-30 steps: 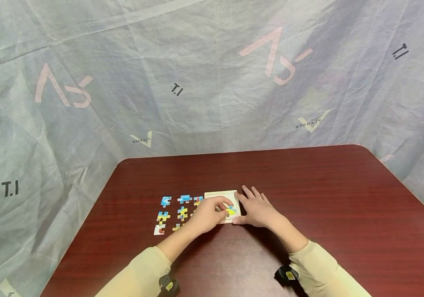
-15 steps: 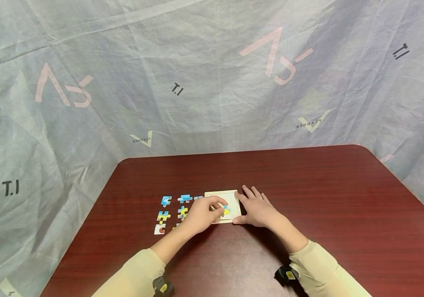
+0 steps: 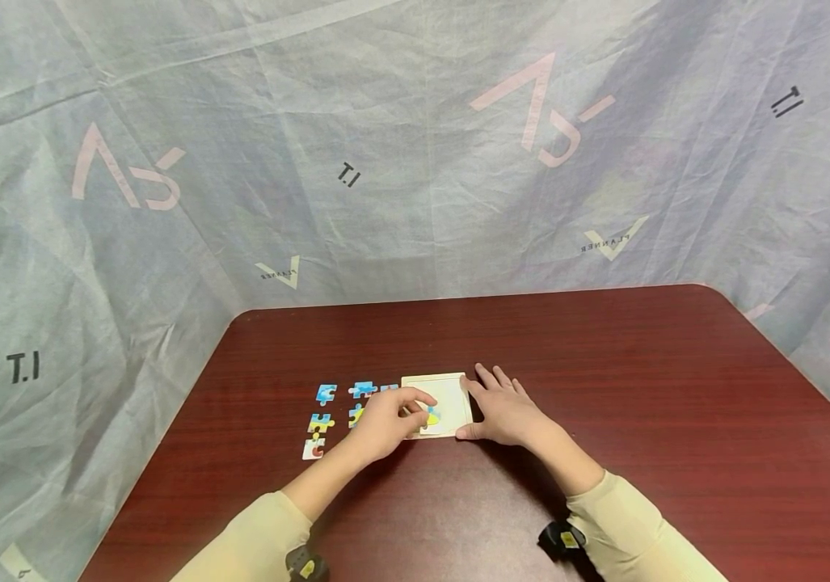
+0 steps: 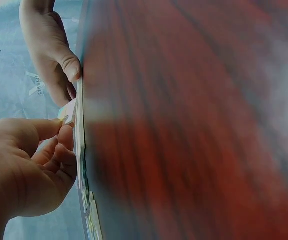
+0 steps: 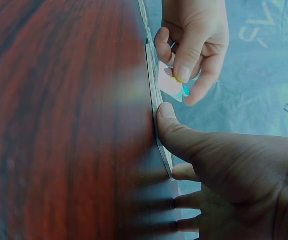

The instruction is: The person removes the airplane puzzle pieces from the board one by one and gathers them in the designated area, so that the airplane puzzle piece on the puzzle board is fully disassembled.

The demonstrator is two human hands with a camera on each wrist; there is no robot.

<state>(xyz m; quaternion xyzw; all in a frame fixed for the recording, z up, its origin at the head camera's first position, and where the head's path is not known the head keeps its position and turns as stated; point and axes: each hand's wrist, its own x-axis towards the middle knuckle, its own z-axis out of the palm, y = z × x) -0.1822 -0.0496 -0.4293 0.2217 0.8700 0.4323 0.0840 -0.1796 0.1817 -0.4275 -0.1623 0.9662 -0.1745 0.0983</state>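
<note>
My left hand [image 3: 384, 422] pinches a jigsaw piece [image 3: 432, 416] between thumb and fingers, above a square puzzle tray [image 3: 451, 388] with a pale rim. In the right wrist view the jigsaw piece [image 5: 168, 84] looks mostly white, with a little yellow and blue, and is held tilted over the tray's edge. My right hand [image 3: 505, 411] has its fingers spread at the tray's right side. Its thumb touches the near right corner and its index finger lies by the far right one. The tray's left part is hidden behind my left hand.
Left of the tray, several jigsaw pieces lie apart in rough rows, such as a blue piece [image 3: 326, 394], another blue piece [image 3: 363, 390] and a white and red piece [image 3: 313, 449]. My left forearm covers some. Grey cloth [image 3: 415, 162] hangs behind the dark red table [image 3: 604, 364].
My left hand has drawn leftward across the tray with the jigsaw piece, baring more of the tray's white floor and covering more loose pieces. The right hand stays put.
</note>
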